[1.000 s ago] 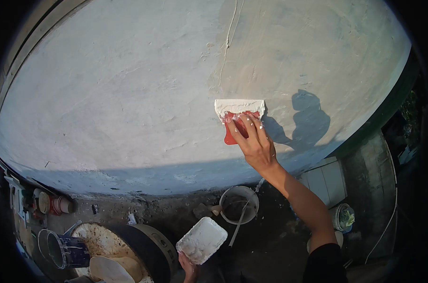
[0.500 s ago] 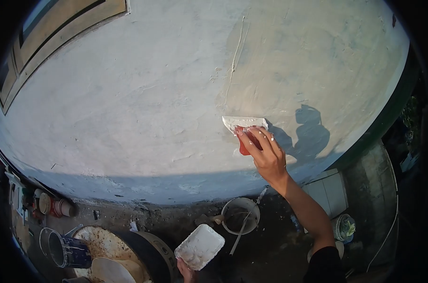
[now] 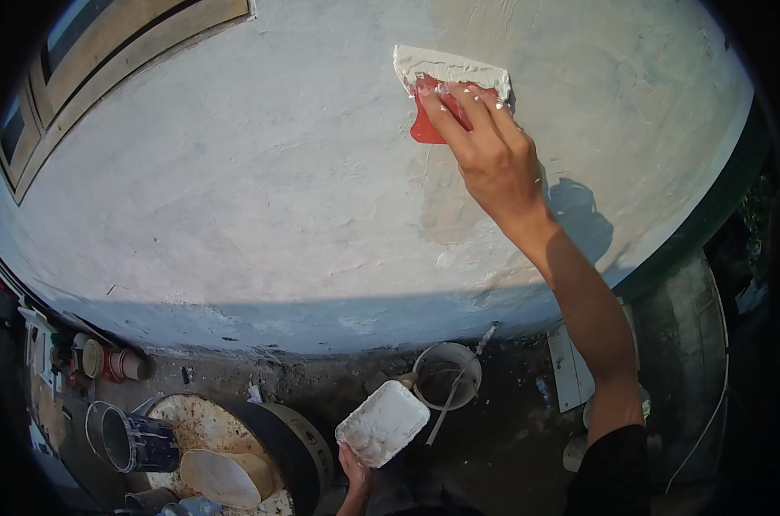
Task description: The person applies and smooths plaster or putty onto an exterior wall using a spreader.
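- Gripping a scraper (image 3: pixel 448 69) in the right hand (image 3: pixel 499 163), near one o'clock from the centre of the view, against a pale wall (image 3: pixel 261 189).
- Curling the right hand's fingers, slightly spread, firmly over the scraper's red handle; hiding the thumb, so leaving its position impossible to tell.
- Pointing the scraper away from the right hand, toward eleven o'clock, with the broad blade thickly coated in white paste.
- Setting the blade's long edge crosswise to the reaching arm, from just past nine o'clock to just past three, slightly higher at the left end.
- Having the right hand much nearer to the wall; holding the left hand (image 3: pixel 355 467) well apart, low, between six and seven o'clock.
- Clasping a white tray (image 3: pixel 398 439) in the left hand by its edge between seven and eight o'clock, with the hand partly bent around it and some fingers out of sight underneath.
- Angling the tray's long axis toward a point between one and two o'clock, with more white paste inside.
- Showing, round about, a bucket (image 3: pixel 448 353) at five o'clock, a stained drum (image 3: pixel 201 421) between seven and eight, and a blue pail (image 3: pixel 153 439) at eight.
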A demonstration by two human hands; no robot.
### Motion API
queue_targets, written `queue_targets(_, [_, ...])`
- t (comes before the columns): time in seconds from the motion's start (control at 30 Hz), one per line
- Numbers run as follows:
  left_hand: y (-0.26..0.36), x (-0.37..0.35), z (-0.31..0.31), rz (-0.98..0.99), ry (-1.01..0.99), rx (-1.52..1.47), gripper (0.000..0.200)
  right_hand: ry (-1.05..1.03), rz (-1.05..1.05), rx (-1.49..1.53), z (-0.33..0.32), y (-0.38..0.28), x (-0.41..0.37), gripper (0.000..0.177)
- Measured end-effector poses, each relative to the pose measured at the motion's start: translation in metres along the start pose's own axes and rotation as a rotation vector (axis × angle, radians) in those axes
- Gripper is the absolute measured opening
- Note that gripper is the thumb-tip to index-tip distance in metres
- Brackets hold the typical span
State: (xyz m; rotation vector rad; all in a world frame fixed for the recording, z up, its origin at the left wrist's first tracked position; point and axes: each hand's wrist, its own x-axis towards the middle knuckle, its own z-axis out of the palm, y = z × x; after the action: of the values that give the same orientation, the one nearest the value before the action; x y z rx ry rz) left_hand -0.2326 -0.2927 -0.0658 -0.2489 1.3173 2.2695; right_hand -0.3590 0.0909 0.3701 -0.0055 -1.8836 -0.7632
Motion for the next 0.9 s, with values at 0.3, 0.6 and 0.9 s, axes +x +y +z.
queue_targets(0.3, [0.004, -0.009, -0.023, -0.032, 0.133, -0.065, 0.055, -0.385, -0.003, 0.199, 0.040, -0.158, -0.222, 0.042])
queue_targets(0.6, [0.043, -0.023, -0.005, 0.070, 0.029, 0.280, 0.076, -0.208, 0.161, 0.353, 0.001, -0.086, -0.195, 0.037])
queue_targets(0.9, [0.001, 0.003, -0.028, 0.010, -0.015, 0.138, 0.069, 0.004, 0.117, 0.070, 0.009, 0.035, -0.111, 0.044])
